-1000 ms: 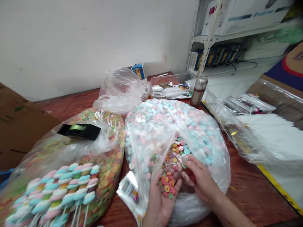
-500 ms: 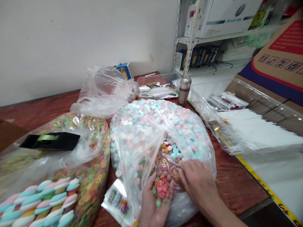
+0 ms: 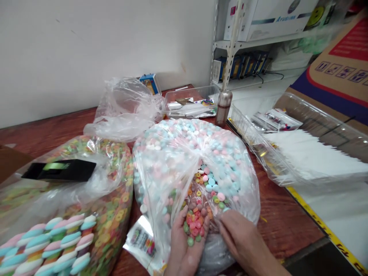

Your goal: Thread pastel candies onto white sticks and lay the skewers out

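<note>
My left hand is cupped palm-up at the mouth of a big clear bag of pastel blue, pink and white candies, and holds a heap of small colourful ring candies. My right hand lies just to the right of that heap, fingers curled against the plastic near the bag's opening. What the right fingers hold, if anything, is hidden. A small printed foil pouch lies under the bag's left edge.
A bag of colourful ring candies lies at left with a black tape dispenser on it, twisted marshmallow sticks in front. Behind: a crumpled empty bag, clear tray, metal bottle. Clear bin and shelves at right.
The view shifted right. My right hand slid down and toward me along the bag's opening. My left hand kept its cupped heap of ring candies.
</note>
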Demonstrator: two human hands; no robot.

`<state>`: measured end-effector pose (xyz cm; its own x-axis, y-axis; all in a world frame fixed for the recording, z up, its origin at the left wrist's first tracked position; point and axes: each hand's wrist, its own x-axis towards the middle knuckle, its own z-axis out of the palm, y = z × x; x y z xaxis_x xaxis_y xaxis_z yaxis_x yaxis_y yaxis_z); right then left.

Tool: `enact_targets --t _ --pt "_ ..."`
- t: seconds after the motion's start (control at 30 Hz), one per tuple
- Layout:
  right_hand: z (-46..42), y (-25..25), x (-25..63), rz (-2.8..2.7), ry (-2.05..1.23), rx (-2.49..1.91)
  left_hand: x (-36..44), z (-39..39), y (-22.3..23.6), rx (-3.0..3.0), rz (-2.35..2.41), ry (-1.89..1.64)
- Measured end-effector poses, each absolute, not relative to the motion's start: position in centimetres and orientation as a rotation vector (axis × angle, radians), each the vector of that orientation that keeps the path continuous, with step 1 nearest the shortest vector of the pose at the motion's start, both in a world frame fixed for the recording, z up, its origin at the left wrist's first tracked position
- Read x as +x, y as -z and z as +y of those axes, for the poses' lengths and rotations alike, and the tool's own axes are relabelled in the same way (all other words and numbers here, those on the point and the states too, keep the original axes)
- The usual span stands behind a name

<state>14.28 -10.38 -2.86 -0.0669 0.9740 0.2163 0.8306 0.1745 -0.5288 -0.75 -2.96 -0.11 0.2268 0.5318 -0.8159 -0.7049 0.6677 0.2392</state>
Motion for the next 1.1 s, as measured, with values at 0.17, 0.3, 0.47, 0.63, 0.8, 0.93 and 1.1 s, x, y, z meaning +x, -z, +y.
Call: enact_targets --t 0.17,0.3,0.47,0.63,0.8,0.93,1.1 --pt "-9.7 2.6 17.7 -1.733 -0.368 -1.997 -0.7 -2.9 0.0 -0.251 1.019 -0.836" --pt "-8.5 2.8 16.9 -1.794 -0.413 -2.093 -0.6 -2.9 0.0 -0.238 1.026 -0.836" --pt "-7.8 2.8 15.9 -1.755 -0.494 -2.065 -0.7 -3.0 0.2 -0.224 1.019 -0.822" --pt "-8.7 1.8 17.1 -1.227 -1.145 -1.688 -0.7 -3.0 0.1 -0.253 0.999 -0.811" --pt "-8.0 1.6 17.3 -1.299 -1.036 -1.742 -0.6 -2.9 0.2 -0.254 0.986 -0.803" --pt "-6.9 2.3 16.5 -1.591 -0.802 -1.923 -0.7 -3.0 0.2 -0.224 1.018 -0.825" --pt "-6.8 3.4 15.5 -1.782 -0.631 -2.051 -0.7 -3.0 0.0 -0.228 1.015 -0.807"
